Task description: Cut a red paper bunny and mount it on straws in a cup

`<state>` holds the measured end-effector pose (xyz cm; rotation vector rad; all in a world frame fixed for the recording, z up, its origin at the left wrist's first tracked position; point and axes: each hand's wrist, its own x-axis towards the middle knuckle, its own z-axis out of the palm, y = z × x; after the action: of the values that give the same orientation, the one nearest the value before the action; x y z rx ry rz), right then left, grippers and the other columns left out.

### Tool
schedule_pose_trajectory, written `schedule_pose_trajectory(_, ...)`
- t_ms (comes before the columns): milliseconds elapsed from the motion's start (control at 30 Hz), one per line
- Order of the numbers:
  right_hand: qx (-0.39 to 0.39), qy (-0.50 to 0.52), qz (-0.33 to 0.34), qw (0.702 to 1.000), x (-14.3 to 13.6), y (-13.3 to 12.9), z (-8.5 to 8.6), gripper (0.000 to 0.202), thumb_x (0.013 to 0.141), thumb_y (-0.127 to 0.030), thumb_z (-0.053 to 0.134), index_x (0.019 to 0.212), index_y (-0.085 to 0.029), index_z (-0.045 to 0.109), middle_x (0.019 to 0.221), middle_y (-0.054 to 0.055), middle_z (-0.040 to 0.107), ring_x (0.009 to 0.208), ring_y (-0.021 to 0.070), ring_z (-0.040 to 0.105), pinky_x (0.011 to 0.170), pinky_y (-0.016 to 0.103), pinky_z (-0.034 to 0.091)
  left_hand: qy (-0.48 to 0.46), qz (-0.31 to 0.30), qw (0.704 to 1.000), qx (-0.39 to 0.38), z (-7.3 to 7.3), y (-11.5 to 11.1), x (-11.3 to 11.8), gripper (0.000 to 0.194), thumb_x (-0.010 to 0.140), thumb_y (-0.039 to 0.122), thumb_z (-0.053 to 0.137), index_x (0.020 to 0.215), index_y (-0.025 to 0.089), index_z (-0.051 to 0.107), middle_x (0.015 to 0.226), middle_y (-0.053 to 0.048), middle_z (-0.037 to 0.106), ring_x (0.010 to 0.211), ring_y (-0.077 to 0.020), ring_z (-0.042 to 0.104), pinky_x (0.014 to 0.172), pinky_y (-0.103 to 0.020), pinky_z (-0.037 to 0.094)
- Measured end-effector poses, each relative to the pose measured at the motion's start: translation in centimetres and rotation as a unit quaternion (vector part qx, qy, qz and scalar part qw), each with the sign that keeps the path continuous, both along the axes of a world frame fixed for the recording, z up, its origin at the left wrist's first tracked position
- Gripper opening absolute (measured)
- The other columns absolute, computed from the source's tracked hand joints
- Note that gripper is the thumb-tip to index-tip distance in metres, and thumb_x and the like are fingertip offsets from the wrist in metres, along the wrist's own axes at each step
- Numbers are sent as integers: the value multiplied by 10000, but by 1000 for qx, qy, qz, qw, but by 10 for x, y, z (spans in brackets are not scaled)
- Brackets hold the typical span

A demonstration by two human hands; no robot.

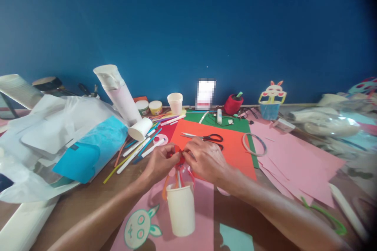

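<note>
A white paper cup (pixel 181 211) stands upright in front of me on a pink sheet (pixel 205 219). A pale stick (pixel 178 179) rises from it, with red and orange strips around it. Just above the cup, my left hand (pixel 161 160) and my right hand (pixel 204 157) meet, fingers pinched on a small red craft piece (pixel 180 160). The fingers cover much of this piece, so its full shape is hidden. Left of the cup lies a bunny face cut-out (pixel 138 228) with green outlines. Black-handled scissors (pixel 203 137) rest beyond my right hand.
Markers (pixel 132 156) and a tipped cup (pixel 140 129) lie left, near a plastic bag (pixel 67 125). An orange sheet (pixel 235 145), a tape ring (pixel 255 144) and pink paper (pixel 297 160) are right. A finished-looking bunny cup (pixel 269 110) stands against the blue wall.
</note>
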<state>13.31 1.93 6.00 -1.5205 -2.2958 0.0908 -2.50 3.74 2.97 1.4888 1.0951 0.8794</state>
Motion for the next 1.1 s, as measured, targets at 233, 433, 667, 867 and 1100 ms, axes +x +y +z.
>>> schedule_pose_trajectory(233, -24, 57, 16, 998, 4, 1, 7, 259, 819, -341, 531, 1021, -181, 502, 908, 54, 616, 787, 193, 594, 613, 265, 375, 12, 42, 999, -11, 3, 1, -3, 130, 705, 180, 530, 585, 129, 526, 522, 48, 439, 496, -59, 369, 465, -175, 282)
schedule_pose_trajectory(433, -26, 60, 19, 998, 7, 1, 9, 259, 817, -377, 537, 985, -186, 493, 877, 48, 611, 763, 186, 587, 599, 267, 355, -23, 50, 998, -16, 2, 0, -4, 140, 712, 203, 553, 592, 131, 536, 537, 37, 475, 506, -67, 408, 475, -176, 306)
schedule_pose_trajectory(667, -12, 3, 54, 998, 9, 3, 20, 189, 786, -378, 584, 798, -192, 550, 789, 12, 614, 686, 151, 542, 623, 282, 292, -35, 54, 998, -21, 2, 0, -4, 127, 721, 213, 561, 628, 128, 573, 568, 14, 545, 528, -83, 466, 500, -186, 340)
schedule_pose_trajectory(867, -49, -20, 43, 998, 16, 7, 23, 232, 806, -424, 533, 781, -196, 566, 778, 13, 616, 682, 156, 533, 624, 284, 276, -37, 68, 997, -22, 4, 2, -5, 133, 704, 249, 582, 651, 128, 601, 619, -22, 609, 581, -124, 535, 538, -211, 383)
schedule_pose_trajectory(1100, -72, 4, 44, 996, 30, 15, 16, 269, 853, -447, 438, 838, -256, 627, 805, -5, 609, 704, 144, 531, 652, 290, 280, -67, 98, 991, -60, 8, 5, -10, 157, 651, 284, 631, 637, 129, 608, 563, -12, 603, 504, -117, 523, 490, -218, 378)
